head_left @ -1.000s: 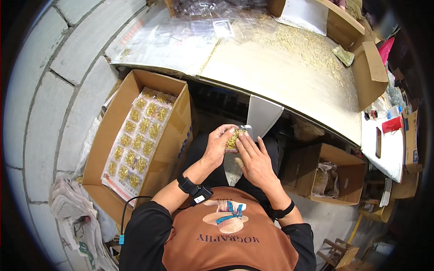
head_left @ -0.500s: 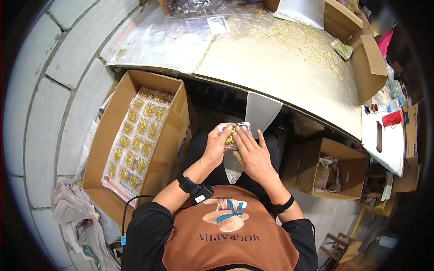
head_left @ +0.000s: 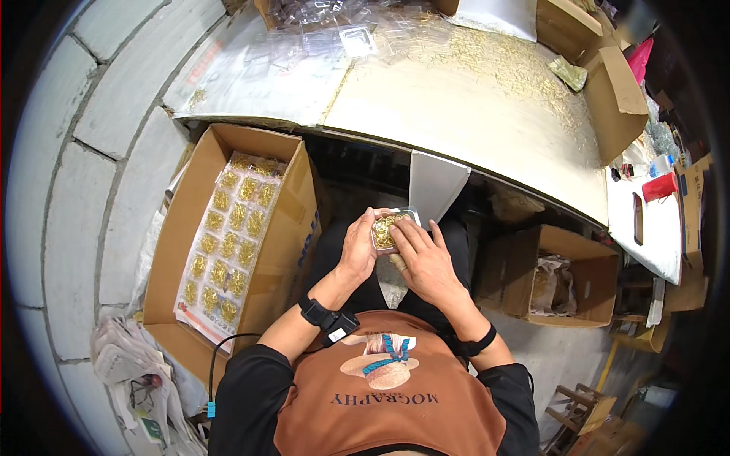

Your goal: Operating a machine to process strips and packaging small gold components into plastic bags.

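Above my lap, a small clear plastic box [head_left: 385,240] full of gold-coloured metal hooks sits between both hands. My left hand [head_left: 357,245] grips its left side, the thumb along the edge. My right hand [head_left: 423,257] lies over the right part of the box, fingers stretched across the gold hooks [head_left: 384,226] and touching them. Those fingers hide part of the contents. To my left stands a large cardboard box [head_left: 287,205] with rows of similar clear packs of gold pieces [head_left: 230,243] inside.
Ahead is a pale worktable [head_left: 411,106] strewn with loose gold pieces toward its far right, with clear plastic boxes [head_left: 357,42] at the back. An open carton [head_left: 517,285] stands under the table at right. A red cup [head_left: 659,187] and a dark phone [head_left: 637,219] lie farther right.
My right fingers have drawn back a little to the right, uncovering more of the gold hooks. The left hand keeps its hold on the plastic box.
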Action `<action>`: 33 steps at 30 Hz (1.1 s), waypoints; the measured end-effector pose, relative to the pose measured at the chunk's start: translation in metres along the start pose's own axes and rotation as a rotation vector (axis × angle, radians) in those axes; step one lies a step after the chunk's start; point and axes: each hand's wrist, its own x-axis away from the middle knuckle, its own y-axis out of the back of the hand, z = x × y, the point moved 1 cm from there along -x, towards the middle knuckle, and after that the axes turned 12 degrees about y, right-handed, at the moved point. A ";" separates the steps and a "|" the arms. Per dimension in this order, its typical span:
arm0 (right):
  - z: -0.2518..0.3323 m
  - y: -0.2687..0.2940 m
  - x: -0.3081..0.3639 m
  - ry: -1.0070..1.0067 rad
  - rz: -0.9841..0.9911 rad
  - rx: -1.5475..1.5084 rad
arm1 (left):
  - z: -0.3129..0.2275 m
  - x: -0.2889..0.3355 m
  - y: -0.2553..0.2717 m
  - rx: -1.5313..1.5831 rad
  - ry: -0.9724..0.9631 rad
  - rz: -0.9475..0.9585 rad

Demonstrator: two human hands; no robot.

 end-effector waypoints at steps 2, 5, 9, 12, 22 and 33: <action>0.001 0.003 0.001 -0.003 -0.024 -0.017 | 0.000 -0.001 0.002 0.010 0.004 0.018; 0.004 0.010 -0.005 0.021 -0.041 -0.014 | 0.007 -0.005 0.010 0.050 0.015 0.054; 0.005 -0.002 -0.006 0.041 0.000 0.017 | 0.003 0.000 -0.005 0.048 0.008 0.050; 0.005 -0.003 -0.007 0.063 0.014 -0.021 | 0.005 -0.001 0.002 0.066 -0.001 0.101; 0.008 -0.006 -0.008 0.101 0.020 0.073 | 0.003 -0.001 0.001 0.019 -0.040 0.074; 0.002 0.001 -0.006 0.037 -0.070 -0.076 | 0.010 -0.010 0.009 0.051 0.010 0.038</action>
